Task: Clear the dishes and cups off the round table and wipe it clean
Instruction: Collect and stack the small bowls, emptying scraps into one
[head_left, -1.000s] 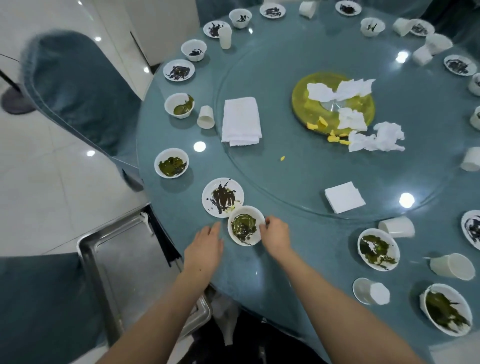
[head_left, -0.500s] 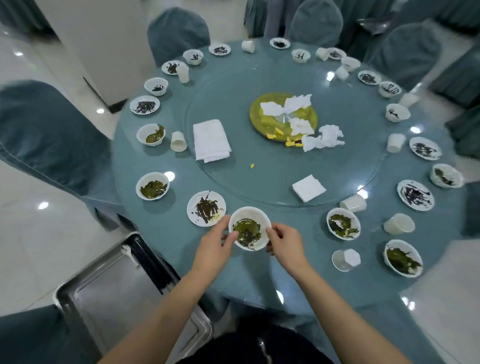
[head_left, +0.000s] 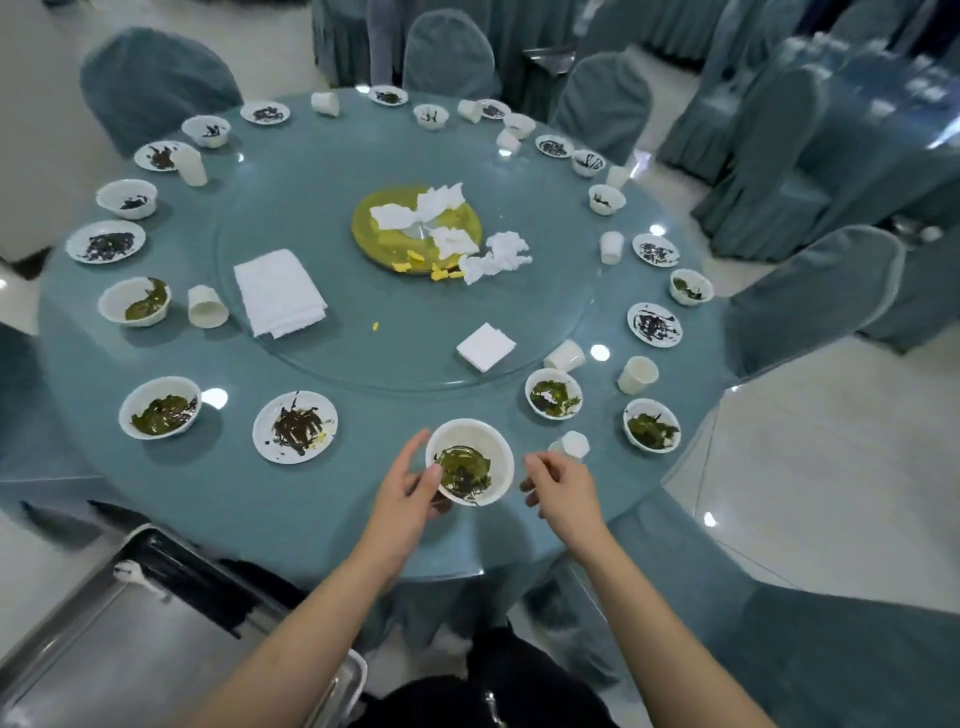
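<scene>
A white bowl (head_left: 470, 461) with green leftovers is lifted just above the near edge of the round teal table (head_left: 218, 483). My left hand (head_left: 402, 491) grips it, thumb on the rim and fingers underneath. My right hand (head_left: 563, 491) hovers a little to the bowl's right, fingers loosely curled, touching nothing. A white plate (head_left: 294, 426) smeared dark lies to the left. Several more dirty bowls, plates and paper cups ring the table's edge.
A glass turntable (head_left: 363, 358) carries a folded white cloth (head_left: 279, 292), a yellow dish (head_left: 415, 228) with crumpled tissues and a square napkin (head_left: 485, 346). A steel cart tray (head_left: 130, 654) stands at lower left. Covered chairs (head_left: 810, 301) surround the table.
The bowl has come up off the table in my left hand. My right hand has let go of its rim and drawn off to the right. The view has tilted up.
</scene>
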